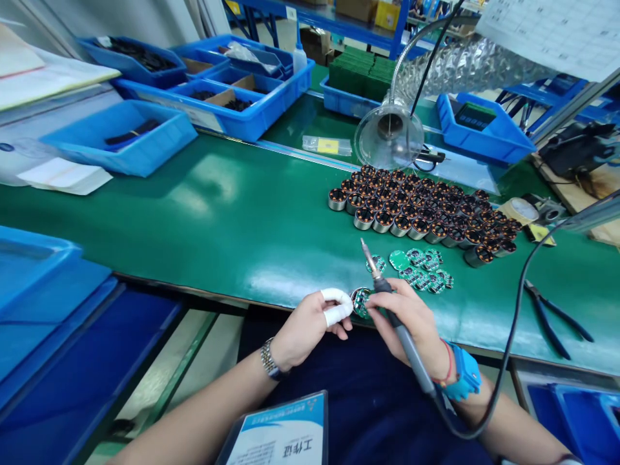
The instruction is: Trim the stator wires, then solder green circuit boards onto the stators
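My left hand [310, 326], with white covers on thumb and index finger, grips the rim of a motor stator with a round green circuit board [360, 302] at its top, by the table's front edge. My right hand [411, 316] is closed round a soldering iron [404, 339], whose tip points up and away from the board. The right thumb and fingertips also touch the board's right side. Just beyond lie several loose round circuit boards [421, 278], most with parts facing up. Behind them, motor stators [402, 226] with copper windings stand in close rows.
A fume extraction hood [388, 137] hangs over the back of the green bench [232, 226]. Pliers [552, 316] lie at the right, near the iron's cable [516, 323]. Blue bins [145, 139] stand at the back left; a bin of green boards [358, 74] sits behind.
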The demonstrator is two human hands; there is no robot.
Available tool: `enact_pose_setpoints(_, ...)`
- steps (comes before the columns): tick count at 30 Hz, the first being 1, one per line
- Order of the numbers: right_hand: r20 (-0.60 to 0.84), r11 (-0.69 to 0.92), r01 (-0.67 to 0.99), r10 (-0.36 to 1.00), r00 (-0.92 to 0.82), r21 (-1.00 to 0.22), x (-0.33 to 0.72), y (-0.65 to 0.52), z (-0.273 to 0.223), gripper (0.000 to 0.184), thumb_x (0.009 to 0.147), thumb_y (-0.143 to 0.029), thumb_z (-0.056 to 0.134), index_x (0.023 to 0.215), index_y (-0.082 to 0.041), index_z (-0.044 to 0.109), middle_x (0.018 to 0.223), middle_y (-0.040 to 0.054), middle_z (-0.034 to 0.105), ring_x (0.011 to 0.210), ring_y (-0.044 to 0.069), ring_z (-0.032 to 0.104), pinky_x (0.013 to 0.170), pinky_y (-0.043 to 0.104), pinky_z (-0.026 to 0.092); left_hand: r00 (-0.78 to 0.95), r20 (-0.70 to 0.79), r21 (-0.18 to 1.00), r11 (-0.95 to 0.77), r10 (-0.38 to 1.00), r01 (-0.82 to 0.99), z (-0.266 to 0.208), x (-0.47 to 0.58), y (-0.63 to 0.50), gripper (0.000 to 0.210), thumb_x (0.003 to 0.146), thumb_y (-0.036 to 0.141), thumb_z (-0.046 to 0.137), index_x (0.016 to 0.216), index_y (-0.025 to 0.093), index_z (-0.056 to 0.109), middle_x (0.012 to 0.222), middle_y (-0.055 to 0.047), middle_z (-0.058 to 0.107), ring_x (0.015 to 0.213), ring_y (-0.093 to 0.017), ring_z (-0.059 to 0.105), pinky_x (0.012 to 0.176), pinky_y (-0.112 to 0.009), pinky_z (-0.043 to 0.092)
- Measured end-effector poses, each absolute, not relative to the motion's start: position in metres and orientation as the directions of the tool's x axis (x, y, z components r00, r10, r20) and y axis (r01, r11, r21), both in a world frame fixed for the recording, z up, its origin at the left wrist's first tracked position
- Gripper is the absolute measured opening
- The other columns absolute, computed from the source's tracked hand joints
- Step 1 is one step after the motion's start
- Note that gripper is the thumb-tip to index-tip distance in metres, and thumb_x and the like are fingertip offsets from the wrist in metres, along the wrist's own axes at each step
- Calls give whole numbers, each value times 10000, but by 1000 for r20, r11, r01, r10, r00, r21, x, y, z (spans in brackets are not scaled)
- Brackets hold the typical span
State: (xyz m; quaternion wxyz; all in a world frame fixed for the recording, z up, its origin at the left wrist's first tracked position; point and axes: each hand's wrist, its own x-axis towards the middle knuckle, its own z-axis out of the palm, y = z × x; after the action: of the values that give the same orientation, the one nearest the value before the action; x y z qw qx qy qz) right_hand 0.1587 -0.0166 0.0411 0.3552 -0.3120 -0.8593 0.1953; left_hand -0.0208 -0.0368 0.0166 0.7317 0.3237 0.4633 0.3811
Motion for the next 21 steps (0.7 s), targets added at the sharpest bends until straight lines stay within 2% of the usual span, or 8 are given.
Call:
enact_pose_setpoints(4, 513, 715, 379, 691, -510, -587, 170, -20, 58, 345, 751, -75, 563, 1074, -195, 569, 748, 40, 601, 756, 169, 542, 660, 316, 479, 261, -444, 827, 504, 857, -247, 16, -19, -36, 118, 705, 229, 620, 733, 133, 558, 553, 14, 588, 477, -85, 546, 508, -213, 461)
enact_pose_setpoints(7, 518, 724, 363, 680, -519, -586, 179, -22, 68, 390, 726, -92, 589, 1104, -184, 572, 690, 36, 574, 686, 170, 519, 622, 336, 462, 248, -442, 835, 497, 862, -238, 15, -19, -37, 122, 709, 235, 615, 733, 135, 549, 548, 17, 587, 475, -87, 548, 512, -220, 467)
enact_pose_setpoints(13, 427, 660, 327, 713, -556, -676, 181, -26, 81, 275, 725, -66, 544, 964, -162, 638, 644, 37, 572, 628, 152, 495, 582, 323, 439, 223, -444, 848, 488, 868, -209, 16, -19, -37, 124, 721, 245, 607, 726, 136, 549, 549, 13, 595, 472, -88, 553, 511, -221, 464)
enact_pose_setpoints(21, 386, 632, 328, 725, -570, -702, 178, -27, 82, 256, 722, -75, 546, 944, -151, 648, 632, 38, 581, 614, 152, 503, 548, 305, 420, 227, -447, 853, 489, 865, -184, 15, -19, -37, 138, 721, 265, 608, 730, 138, 555, 554, 11, 596, 469, -92, 555, 516, -229, 455)
